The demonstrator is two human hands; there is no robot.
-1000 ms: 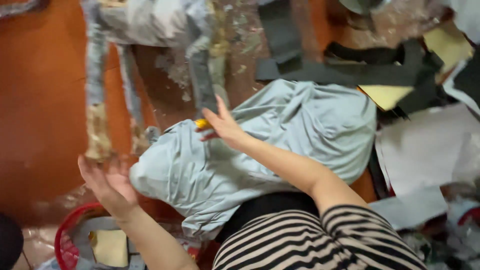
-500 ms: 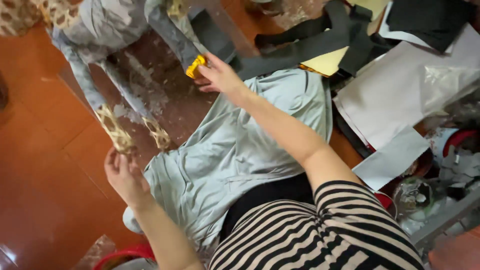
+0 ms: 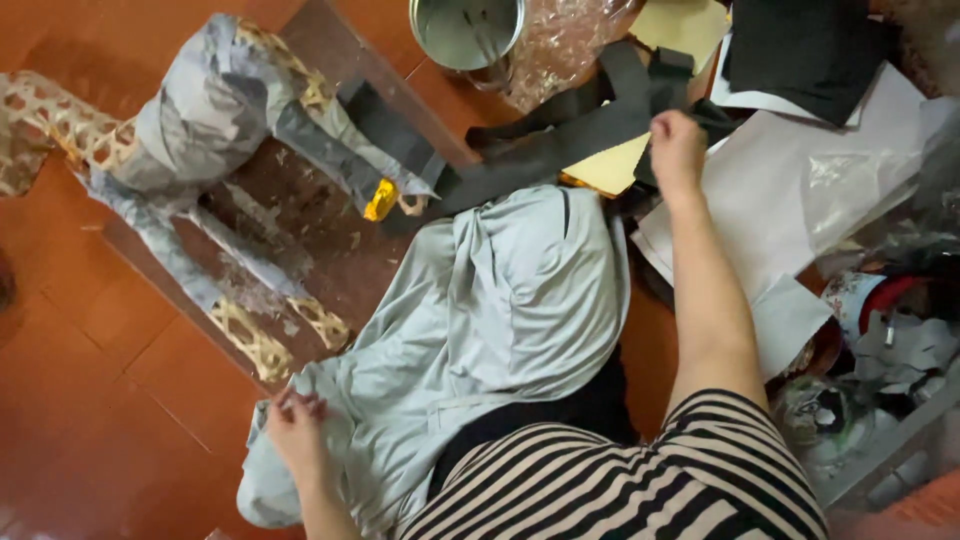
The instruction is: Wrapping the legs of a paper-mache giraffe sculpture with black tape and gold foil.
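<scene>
The black strip [image 3: 560,150] lies slantwise across the cluttered floor, running from the woven figure [image 3: 200,130] up to the right hand [image 3: 678,145], which is curled shut around its upper end beside a yellow sheet [image 3: 615,165]. Its lower end touches the figure's wrapped leg near a small yellow piece [image 3: 381,199]. Below the strip, a pale grey cloth [image 3: 500,320] covers the person's lap, its far edge almost meeting the strip. The left hand [image 3: 295,425] rests on the cloth's near left edge, fingers bent and pinching the fabric. To the right of the reaching arm, white paper sheets [image 3: 790,180] overlap, and black sheets [image 3: 810,50] lie over their top edge. A metal can [image 3: 465,30] stands at the upper edge, beside crinkled clear plastic [image 3: 570,40]. The figure lies on a dark board [image 3: 300,250], its corner pointing toward the lap. Bare orange floor [image 3: 90,400] opens to the left of the board and cloth, the only uncrowded stretch.
</scene>
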